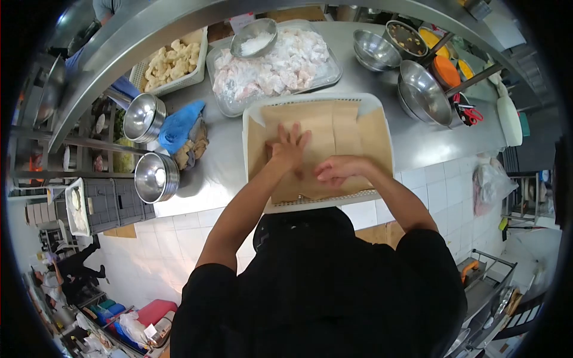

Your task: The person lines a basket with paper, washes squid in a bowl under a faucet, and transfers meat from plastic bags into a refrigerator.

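A white plastic basket (384, 128) lined with brown paper (343, 128) stands at the front edge of the steel table. Inside it, my left hand (288, 151) lies flat on the paper with its fingers spread. My right hand (344, 169) is over the paper a little to the right, its fingers loosely bent and pointing left, holding nothing visible. Along the basket's near side the paper folds up against the wall. Just behind the basket is a clear tray (230, 106) of pale, flour-dusted raw pieces (271, 68), with a metal bowl of white powder (255, 42) on top.
A basket of battered-looking pieces (173, 65) stands at the back left. Stacked metal bowls (156, 177) and a blue cloth (181, 126) lie to the left. More bowls (425, 92) and red-handled scissors (473, 115) are at the right. A metal bar (197, 24) crosses above the table.
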The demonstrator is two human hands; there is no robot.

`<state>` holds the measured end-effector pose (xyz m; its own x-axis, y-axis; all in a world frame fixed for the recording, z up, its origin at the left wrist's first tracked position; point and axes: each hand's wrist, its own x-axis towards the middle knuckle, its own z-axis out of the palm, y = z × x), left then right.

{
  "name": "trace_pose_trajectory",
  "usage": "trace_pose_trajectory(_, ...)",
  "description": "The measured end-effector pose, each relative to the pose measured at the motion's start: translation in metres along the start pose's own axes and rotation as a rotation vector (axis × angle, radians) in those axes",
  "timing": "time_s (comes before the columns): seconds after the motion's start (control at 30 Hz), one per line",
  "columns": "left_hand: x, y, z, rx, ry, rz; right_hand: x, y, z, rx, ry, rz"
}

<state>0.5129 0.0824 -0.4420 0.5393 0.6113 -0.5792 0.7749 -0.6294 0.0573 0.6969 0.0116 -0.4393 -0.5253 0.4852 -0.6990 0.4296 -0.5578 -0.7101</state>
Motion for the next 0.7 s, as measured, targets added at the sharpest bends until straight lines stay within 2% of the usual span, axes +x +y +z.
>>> trace_pose_trajectory(0.03, 0.003, -0.003, 0.001, -0.006, 0.010, 0.011, -0.003, -0.010, -0.008, -0.120, -0.119, 0.161)
trace_pose_trajectory(0.07, 0.000, -0.003, 0.002, 0.004, 0.010, 0.015, -0.001, -0.010, -0.018, -0.113, -0.114, 0.154)
trace_pose_trajectory(0.13, -0.001, -0.001, 0.000, 0.018, 0.017, 0.032, 0.002, -0.002, -0.044, 0.310, 0.159, -0.251)
trace_pose_trajectory(0.17, -0.003, 0.001, 0.001, 0.019, 0.015, 0.040, 0.012, 0.009, -0.047, 0.316, 0.165, -0.247)
trace_pose_trajectory(0.23, -0.006, 0.000, 0.001, 0.013, 0.039, 0.033, 0.037, 0.025, -0.048, 0.378, 0.429, -0.304)
trace_pose_trajectory(0.27, -0.005, -0.004, 0.003, 0.029, 0.038, 0.036, 0.030, 0.019, -0.042, 0.390, 0.435, -0.315)
trace_pose_trajectory(0.33, 0.001, -0.004, 0.009, 0.016, 0.048, 0.021, -0.004, 0.002, -0.020, -0.289, -0.020, 0.219)
trace_pose_trajectory(0.4, -0.005, -0.001, 0.001, 0.008, 0.031, 0.011, -0.003, 0.007, 0.009, -0.609, 0.135, -0.112)
trace_pose_trajectory(0.43, -0.008, 0.003, -0.002, -0.004, 0.011, 0.001, -0.008, 0.015, 0.025, -0.610, 0.127, -0.108)
trace_pose_trajectory(0.5, -0.011, 0.003, -0.006, -0.008, 0.014, 0.013, -0.018, 0.021, 0.043, -0.595, 0.026, -0.412)
trace_pose_trajectory(0.53, -0.014, 0.002, -0.006, -0.002, 0.016, 0.032, -0.028, 0.020, 0.039, -0.595, 0.015, -0.420)
trace_pose_trajectory(0.6, -0.016, 0.000, -0.004, 0.001, 0.042, 0.041, -0.085, -0.007, 0.025, -0.851, -0.029, -0.233)
trace_pose_trajectory(0.67, -0.013, 0.000, -0.002, -0.001, 0.089, 0.033, -0.139, -0.016, 0.007, -0.665, 0.181, -0.361)
trace_pose_trajectory(0.7, -0.012, -0.001, 0.007, 0.011, 0.126, 0.030, -0.158, -0.010, -0.003, -0.492, 0.371, -0.409)
